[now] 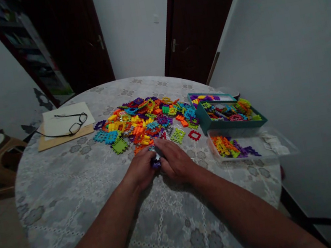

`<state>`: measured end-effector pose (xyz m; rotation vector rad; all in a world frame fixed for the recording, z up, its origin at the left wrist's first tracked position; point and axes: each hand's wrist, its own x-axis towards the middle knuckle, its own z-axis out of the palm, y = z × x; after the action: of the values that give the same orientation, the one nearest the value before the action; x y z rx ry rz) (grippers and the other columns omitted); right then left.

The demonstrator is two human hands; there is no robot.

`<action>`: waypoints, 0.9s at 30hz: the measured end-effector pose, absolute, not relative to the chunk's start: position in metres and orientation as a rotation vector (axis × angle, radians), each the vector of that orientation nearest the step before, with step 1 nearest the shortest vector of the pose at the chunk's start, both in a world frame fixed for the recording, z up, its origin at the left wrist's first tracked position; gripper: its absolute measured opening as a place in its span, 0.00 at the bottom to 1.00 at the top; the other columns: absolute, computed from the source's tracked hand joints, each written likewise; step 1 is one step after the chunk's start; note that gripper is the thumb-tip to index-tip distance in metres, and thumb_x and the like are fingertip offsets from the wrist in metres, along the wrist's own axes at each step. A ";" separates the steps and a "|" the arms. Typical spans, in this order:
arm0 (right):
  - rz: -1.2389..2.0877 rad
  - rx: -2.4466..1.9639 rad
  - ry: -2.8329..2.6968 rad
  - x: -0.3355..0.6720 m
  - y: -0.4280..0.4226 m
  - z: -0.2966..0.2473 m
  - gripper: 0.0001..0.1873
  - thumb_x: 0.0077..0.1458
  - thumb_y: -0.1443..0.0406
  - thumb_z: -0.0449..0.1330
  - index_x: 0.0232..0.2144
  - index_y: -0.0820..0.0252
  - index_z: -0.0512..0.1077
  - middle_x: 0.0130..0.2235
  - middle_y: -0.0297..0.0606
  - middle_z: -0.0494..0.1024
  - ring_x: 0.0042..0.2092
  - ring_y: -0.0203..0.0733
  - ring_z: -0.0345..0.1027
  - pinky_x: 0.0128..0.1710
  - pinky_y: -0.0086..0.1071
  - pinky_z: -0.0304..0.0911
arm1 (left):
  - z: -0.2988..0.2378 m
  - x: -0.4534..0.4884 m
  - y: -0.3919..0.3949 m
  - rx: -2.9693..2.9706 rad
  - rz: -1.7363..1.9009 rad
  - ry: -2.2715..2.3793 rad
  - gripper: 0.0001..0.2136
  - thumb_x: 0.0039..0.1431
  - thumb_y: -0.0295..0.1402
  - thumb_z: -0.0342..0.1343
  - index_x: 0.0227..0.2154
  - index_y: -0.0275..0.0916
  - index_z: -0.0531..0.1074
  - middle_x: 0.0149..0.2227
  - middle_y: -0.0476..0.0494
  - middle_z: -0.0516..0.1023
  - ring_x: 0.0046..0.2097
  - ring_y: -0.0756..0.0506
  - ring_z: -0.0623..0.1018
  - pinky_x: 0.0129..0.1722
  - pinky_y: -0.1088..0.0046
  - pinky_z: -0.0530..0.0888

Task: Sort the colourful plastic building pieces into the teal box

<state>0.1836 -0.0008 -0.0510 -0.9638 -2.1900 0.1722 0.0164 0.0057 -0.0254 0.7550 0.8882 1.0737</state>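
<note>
My left hand (142,169) and my right hand (175,160) meet in front of the pile, fingers closed. Between them is a purple plastic building piece (156,164), gripped from both sides. A greyish part shows just above it, mostly covered by my fingers. Right beyond my fingertips lies a heap of colourful interlocking plastic pieces (139,122), in orange, yellow, blue, green, purple and red. A green square piece (120,145) lies at its near left edge, and a red frame-shaped piece (194,135) sits apart on the right.
On the right stand a teal box (232,124) with more pieces and a clear plastic tray (242,160) holding orange, yellow and purple ones. Black-framed glasses (74,127) rest on papers (53,142) at the left. A patterned cloth (77,186) covers the round table.
</note>
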 end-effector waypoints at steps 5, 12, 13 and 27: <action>0.097 -1.062 -2.035 0.198 0.015 -0.051 0.31 0.68 0.68 0.51 0.71 0.59 0.65 0.66 0.51 0.75 0.68 0.52 0.66 0.71 0.55 0.62 | -0.018 0.013 0.006 0.630 1.026 0.922 0.14 0.50 0.25 0.61 0.42 0.38 0.74 0.39 0.40 0.82 0.36 0.42 0.83 0.30 0.65 0.84; -0.199 -1.628 -1.916 0.232 0.038 -0.062 0.20 0.68 0.64 0.60 0.59 0.65 0.77 0.63 0.56 0.76 0.67 0.59 0.62 0.70 0.56 0.56 | -0.013 0.014 0.007 0.578 1.034 0.908 0.11 0.56 0.20 0.58 0.42 0.36 0.71 0.46 0.30 0.83 0.43 0.37 0.87 0.33 0.63 0.87; -0.202 -1.707 -1.929 0.234 0.038 -0.062 0.17 0.67 0.63 0.61 0.56 0.62 0.78 0.62 0.55 0.76 0.66 0.59 0.62 0.69 0.56 0.57 | -0.014 0.014 0.007 0.577 1.041 0.903 0.11 0.56 0.20 0.58 0.41 0.36 0.71 0.45 0.30 0.83 0.42 0.38 0.87 0.34 0.64 0.87; -0.243 -1.806 -2.127 0.229 0.024 -0.051 0.12 0.62 0.59 0.65 0.43 0.62 0.77 0.51 0.54 0.79 0.55 0.59 0.65 0.59 0.48 0.58 | -0.016 0.010 0.006 0.580 1.010 0.899 0.19 0.50 0.19 0.57 0.46 0.39 0.73 0.42 0.37 0.80 0.42 0.40 0.83 0.40 0.53 0.88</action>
<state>0.2291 0.0244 -0.0514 -1.8061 -2.1275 -0.2431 0.0098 0.0061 -0.0160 0.5798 0.8987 1.0099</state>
